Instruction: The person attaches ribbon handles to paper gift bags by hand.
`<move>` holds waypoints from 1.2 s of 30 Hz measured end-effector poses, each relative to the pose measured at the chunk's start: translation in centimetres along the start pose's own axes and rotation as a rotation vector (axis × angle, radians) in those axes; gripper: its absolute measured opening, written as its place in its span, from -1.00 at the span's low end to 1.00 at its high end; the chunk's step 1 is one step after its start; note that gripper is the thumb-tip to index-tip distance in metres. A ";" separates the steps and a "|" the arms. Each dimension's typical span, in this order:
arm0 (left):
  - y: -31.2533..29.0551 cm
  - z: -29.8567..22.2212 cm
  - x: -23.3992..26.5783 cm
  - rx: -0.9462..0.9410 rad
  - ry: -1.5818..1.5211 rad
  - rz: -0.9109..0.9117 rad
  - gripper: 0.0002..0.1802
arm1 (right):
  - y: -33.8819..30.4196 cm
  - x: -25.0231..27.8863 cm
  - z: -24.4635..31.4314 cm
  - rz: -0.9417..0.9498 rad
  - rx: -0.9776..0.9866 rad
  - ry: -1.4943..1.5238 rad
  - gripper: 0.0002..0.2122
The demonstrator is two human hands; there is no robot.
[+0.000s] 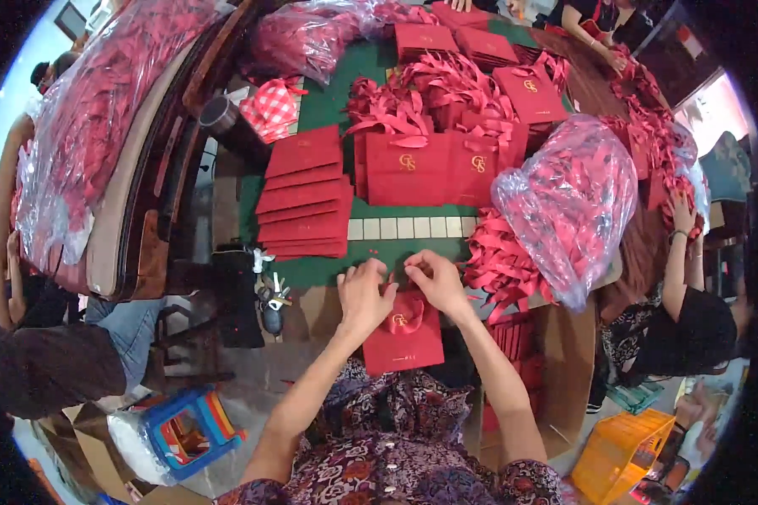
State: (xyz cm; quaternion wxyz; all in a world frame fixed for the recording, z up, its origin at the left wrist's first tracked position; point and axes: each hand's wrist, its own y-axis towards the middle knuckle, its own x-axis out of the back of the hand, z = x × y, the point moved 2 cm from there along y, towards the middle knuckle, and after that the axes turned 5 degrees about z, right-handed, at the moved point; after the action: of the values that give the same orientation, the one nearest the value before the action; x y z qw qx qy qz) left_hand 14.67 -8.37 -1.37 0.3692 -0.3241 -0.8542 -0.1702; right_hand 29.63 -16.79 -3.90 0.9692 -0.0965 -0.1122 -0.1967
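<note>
A small red paper gift bag [403,349] with a gold emblem lies flat at the table's near edge, close to my body. Its red ribbon handle [409,323] loops up from the top edge. My left hand [365,296] is curled at the bag's upper left, with a bit of red ribbon showing between thumb and fingertips. At the upper right, my right hand [438,284] has thumb and forefinger brought together in a pinch; whatever is between them is too small to make out. Tiny red scraps [374,252] lie on the green tabletop beyond the fingers.
Flat red bags [303,202] are stacked at left; bags with ribbons [408,164] stand ahead. A clear plastic sack of ribboned bags [573,202] bulges at right. A dark tumbler [219,116] stands far left. Keys [274,295] hang at the near edge. Other people work around the table.
</note>
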 end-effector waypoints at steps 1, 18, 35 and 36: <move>0.1 0.2 0.1 0.002 0.003 -0.003 -0.73 | -0.1 -0.1 0.6 0.003 0.002 0.002 -0.87; 1.3 1.2 1.3 0.197 -0.665 0.338 -0.82 | -1.2 0.7 3.0 0.194 0.022 0.235 -0.85; -4.4 1.4 4.7 0.002 -0.349 0.411 -0.11 | 2.6 4.4 2.4 0.005 -0.067 0.260 -0.85; -4.5 0.3 6.0 0.015 -0.244 0.415 -0.13 | 3.2 4.8 2.1 -0.026 -0.083 0.274 -0.84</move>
State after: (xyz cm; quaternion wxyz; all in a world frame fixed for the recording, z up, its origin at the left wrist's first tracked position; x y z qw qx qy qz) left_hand 8.31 -8.89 2.65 0.2927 -0.5083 -0.8087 -0.0439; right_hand 34.87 -15.20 -1.16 0.9680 -0.1069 0.0283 -0.2252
